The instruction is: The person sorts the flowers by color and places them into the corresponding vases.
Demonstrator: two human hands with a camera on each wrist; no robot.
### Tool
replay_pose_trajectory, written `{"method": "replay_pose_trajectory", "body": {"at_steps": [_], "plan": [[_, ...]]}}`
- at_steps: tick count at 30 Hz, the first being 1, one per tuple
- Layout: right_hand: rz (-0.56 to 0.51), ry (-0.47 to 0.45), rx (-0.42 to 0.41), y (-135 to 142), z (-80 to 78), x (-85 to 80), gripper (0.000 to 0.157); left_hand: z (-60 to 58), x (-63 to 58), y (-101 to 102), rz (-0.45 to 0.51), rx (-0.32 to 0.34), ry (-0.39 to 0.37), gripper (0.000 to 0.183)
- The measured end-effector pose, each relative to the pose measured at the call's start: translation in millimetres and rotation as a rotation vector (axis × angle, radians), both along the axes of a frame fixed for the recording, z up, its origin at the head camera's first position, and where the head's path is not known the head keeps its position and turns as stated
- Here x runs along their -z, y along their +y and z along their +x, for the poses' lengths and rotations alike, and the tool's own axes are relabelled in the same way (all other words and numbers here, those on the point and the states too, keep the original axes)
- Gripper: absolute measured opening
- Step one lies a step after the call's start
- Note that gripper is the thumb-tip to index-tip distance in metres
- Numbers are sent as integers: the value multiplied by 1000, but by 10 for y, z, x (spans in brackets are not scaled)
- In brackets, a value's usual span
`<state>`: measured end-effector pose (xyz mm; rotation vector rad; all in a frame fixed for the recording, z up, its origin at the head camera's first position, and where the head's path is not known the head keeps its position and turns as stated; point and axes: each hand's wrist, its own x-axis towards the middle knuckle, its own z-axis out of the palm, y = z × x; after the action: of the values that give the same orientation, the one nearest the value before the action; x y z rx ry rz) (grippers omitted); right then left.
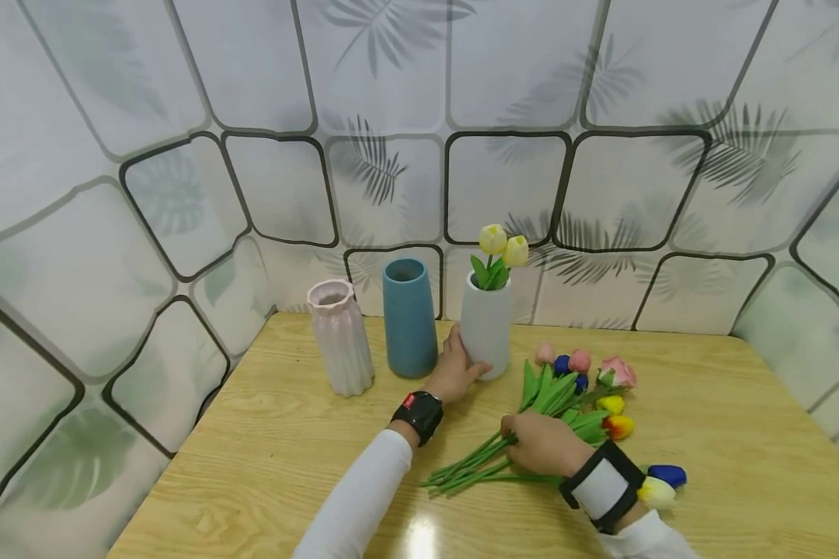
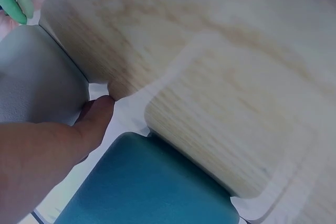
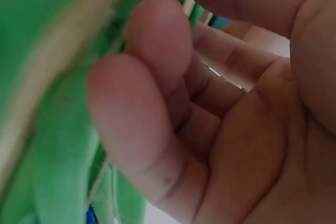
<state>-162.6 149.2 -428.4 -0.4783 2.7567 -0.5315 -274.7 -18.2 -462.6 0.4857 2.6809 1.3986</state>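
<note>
My left hand point(image 1: 454, 374) holds the lower part of a white vase point(image 1: 485, 322), its thumb across the front and fingers along the left side. Two cream-yellow tulips point(image 1: 492, 239) stand in that vase. My right hand point(image 1: 547, 444) is over a bunch of artificial flowers point(image 1: 555, 392) lying on the table, pinching at their green stems point(image 1: 464, 470). In the right wrist view, curled fingers point(image 3: 131, 114) touch the greenery; exactly which stems they pinch is hidden. Pink, blue, yellow and orange-red heads point right.
A blue vase point(image 1: 410, 326) stands just left of the left hand, and a pale pink fluted vase point(image 1: 342, 341) farther left. Beyond the right wrist lie a dark blue tulip point(image 1: 667, 475) and a pale yellow tulip point(image 1: 657, 493). A patterned cloth wall point(image 1: 391, 194) borders the wooden table point(image 1: 252, 466).
</note>
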Motion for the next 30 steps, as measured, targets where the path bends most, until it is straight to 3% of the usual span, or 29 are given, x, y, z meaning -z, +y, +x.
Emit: {"method": "replay_pose_trajectory", "body": {"at_steps": [10,14,18,23,27,30], "plan": [[-107,82,-46,-9,121,106,12,23,-51,-4,17,4,-20,91],[-159,110,-11,-9,157,114,9,33,-60,1,27,18,-10,89],[-242,127,76,-16,194,100,13,27,-54,2,11,26,-3,89],[-430,135,233,-37,226,83,22,-5,-33,-12,-17,24,3,89],[-648,85,395,-40,243,122,27,-14,-25,-24,-14,26,-8,89],[-853,-13,527,-36,266,165,30,-19,-13,-24,-13,28,-12,90]]}}
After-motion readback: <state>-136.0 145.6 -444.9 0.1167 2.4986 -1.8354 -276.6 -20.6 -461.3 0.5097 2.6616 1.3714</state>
